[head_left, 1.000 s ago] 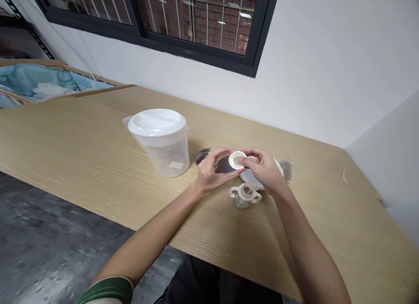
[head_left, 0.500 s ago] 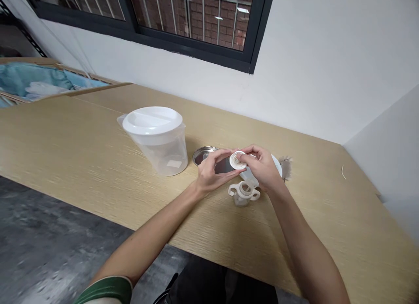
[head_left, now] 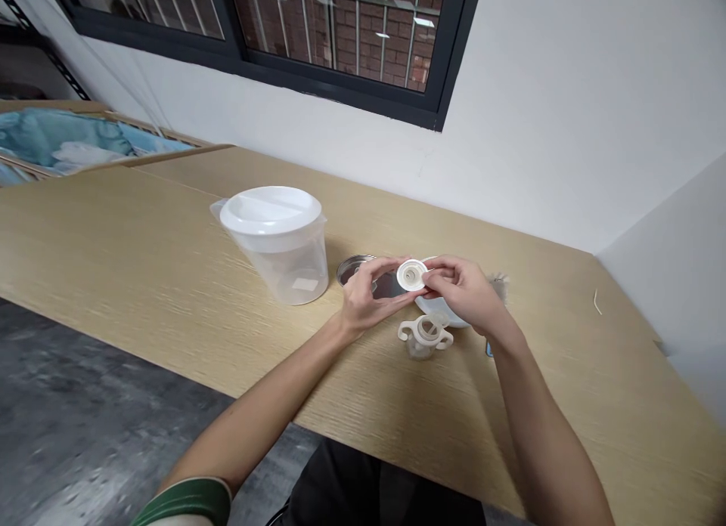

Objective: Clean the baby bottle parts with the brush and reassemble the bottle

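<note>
Head view looks down on a pale wooden table (head_left: pixel 141 254), where both hands meet over one small piece — a white round cap (head_left: pixel 411 274) with a raised ring at its centre. The left hand (head_left: pixel 368 299) pinches the cap's left edge between thumb and fingertips; the right hand (head_left: pixel 462 292) grips its right edge the same way, fingers curled in. So the cap sits between the two grips, held above the table with its flat face turned up toward the camera.

Taking the cap as the landmark: just below it, nearer the person, a small clear bottle with two white handles (head_left: pixel 424 337) stands upright on the table, open at the top and untouched by either hand. Behind and partly under the left hand lies a shallow metal dish (head_left: pixel 355 269). Under the right hand a white bowl (head_left: pixel 439 310) shows in part. Right of the cap, beyond the right hand, a grey bristly brush head (head_left: pixel 499 286) pokes out — its handle is hidden. Well to the left of the cap stands a clear plastic jug (head_left: pixel 277 242) with a white lid on.
</note>
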`<state>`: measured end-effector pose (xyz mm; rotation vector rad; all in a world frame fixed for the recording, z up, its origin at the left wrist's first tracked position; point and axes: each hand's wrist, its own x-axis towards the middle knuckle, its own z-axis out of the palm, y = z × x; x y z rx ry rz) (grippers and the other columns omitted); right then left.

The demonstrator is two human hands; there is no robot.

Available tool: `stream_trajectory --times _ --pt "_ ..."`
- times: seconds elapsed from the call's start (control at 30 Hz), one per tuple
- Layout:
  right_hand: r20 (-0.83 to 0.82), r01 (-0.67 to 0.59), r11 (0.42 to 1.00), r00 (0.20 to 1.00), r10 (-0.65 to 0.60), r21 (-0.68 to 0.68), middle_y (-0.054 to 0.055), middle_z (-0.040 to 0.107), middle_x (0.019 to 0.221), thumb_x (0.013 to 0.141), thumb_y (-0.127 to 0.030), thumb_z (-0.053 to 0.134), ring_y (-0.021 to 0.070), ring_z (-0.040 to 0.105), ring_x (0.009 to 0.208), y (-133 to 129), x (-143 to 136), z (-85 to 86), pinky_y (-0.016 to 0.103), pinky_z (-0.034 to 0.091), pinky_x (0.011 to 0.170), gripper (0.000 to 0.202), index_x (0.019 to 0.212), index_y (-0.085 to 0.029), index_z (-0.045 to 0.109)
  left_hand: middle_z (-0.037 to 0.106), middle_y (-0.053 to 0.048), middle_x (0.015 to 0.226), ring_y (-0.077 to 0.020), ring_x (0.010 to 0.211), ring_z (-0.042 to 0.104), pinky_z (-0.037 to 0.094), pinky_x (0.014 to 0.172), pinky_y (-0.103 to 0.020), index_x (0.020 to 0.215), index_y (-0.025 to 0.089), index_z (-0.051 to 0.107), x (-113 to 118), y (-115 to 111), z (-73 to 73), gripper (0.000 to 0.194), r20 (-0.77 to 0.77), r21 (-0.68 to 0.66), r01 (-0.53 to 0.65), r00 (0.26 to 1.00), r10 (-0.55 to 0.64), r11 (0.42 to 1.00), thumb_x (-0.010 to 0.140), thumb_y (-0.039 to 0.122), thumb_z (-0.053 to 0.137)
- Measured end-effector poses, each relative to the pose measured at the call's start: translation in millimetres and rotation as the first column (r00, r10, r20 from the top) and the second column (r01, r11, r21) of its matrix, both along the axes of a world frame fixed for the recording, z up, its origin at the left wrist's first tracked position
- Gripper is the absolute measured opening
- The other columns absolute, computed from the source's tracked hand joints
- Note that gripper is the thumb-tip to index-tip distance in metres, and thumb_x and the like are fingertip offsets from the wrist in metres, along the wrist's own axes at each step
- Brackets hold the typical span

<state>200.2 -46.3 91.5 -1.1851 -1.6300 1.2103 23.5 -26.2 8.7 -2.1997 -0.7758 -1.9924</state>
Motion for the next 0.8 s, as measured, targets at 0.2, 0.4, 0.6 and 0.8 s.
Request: stream_trajectory --times 0.2,0.4,0.6,0.8 --pt "0.221 0.073 0.984 0.969 -0.109 0.165 0.003 0.070 0.077 0.072 -0.024 0.060 0.0173 0.067 0.069 0.9 -1.3 -7.2 0.027 0.053 0.061 0.023 0.093 -0.016 0.067 0.070 -0.010 0.110 -0.0241 0.097 0.072 0.063 0.078 -0.035 0.127 0.021 0.045 0.4 1.7 -0.3 0.068 -0.038 0.055 -0.003 0.999 0.005 0.998 0.073 0.029 0.085" --pt "0.239 0.055 0.977 0.965 -0.105 0.207 0.003 0.070 0.078 0.073 -0.022 0.060 0.0169 0.067 0.071 1.3 -0.1 -7.6 0.026 0.052 0.062 0.019 0.090 -0.017 0.067 0.070 -0.011 0.111 -0.0245 0.098 0.072 0.062 0.079 -0.034 0.127 0.020 0.048 0.5 1.9 0.7 0.070 -0.021 0.092 0.055 0.998 -0.053 0.994 0.070 0.025 0.087" --pt "0.209 0.030 0.985 0.976 -0.066 0.170 0.004 0.071 0.081 0.080 -0.038 0.065 0.0171 0.067 0.071 -5.3 -1.7 -0.9 0.026 0.050 0.060 0.030 0.102 -0.017 0.064 0.070 -0.010 0.111 -0.0248 0.096 0.072 0.061 0.078 -0.035 0.127 0.021 0.049 -0.2 2.6 0.3 0.073 0.020 0.093 0.067 0.997 -0.069 0.993 0.066 0.024 0.089" --pt "0.280 0.106 0.969 0.945 -0.168 0.224 0.002 0.070 0.077 0.080 -0.048 0.066 0.0156 0.064 0.063 -8.5 -9.5 0.2 0.026 0.045 0.055 0.033 0.098 -0.020 0.066 0.069 -0.011 0.110 -0.0256 0.096 0.072 0.061 0.078 -0.037 0.127 0.020 0.048 -0.4 4.3 -3.2 0.071 0.006 0.091 0.059 0.998 -0.060 0.994 0.068 0.021 0.087"
